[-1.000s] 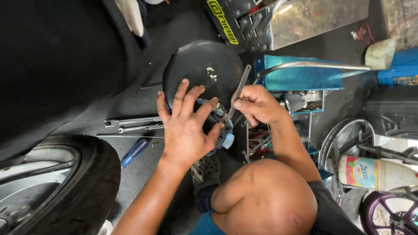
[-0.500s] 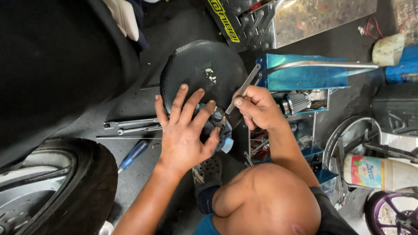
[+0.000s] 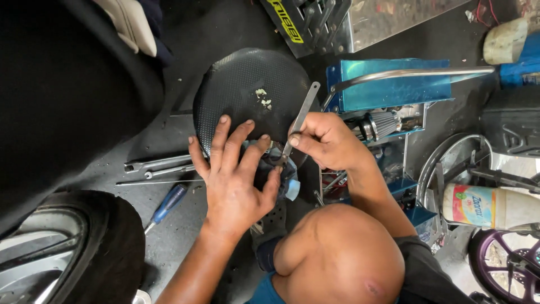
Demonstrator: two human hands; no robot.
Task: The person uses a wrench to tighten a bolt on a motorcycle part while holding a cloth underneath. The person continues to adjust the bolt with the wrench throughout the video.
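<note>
My left hand (image 3: 235, 177) lies flat with fingers spread, pressing down on a small dark part wrapped in a bluish cloth (image 3: 288, 181) on the floor. My right hand (image 3: 325, 141) grips a flat metal wrench (image 3: 300, 120) whose lower end sits on the part just beyond my left fingertips. Behind both hands lies a round black perforated disc (image 3: 247, 93) with a few pale crumbs on it. My bare knee (image 3: 337, 253) is below the hands.
A tyre and wheel rim (image 3: 62, 247) sit at lower left. A blue-handled screwdriver (image 3: 166, 205) and loose metal wrenches (image 3: 160, 167) lie on the grey floor. A blue metal frame (image 3: 394, 90), a labelled spray can (image 3: 484, 205) and a purple wheel (image 3: 506, 264) crowd the right.
The wrench has tilted slightly and both hands have shifted a little on the part. The view has drifted slightly.
</note>
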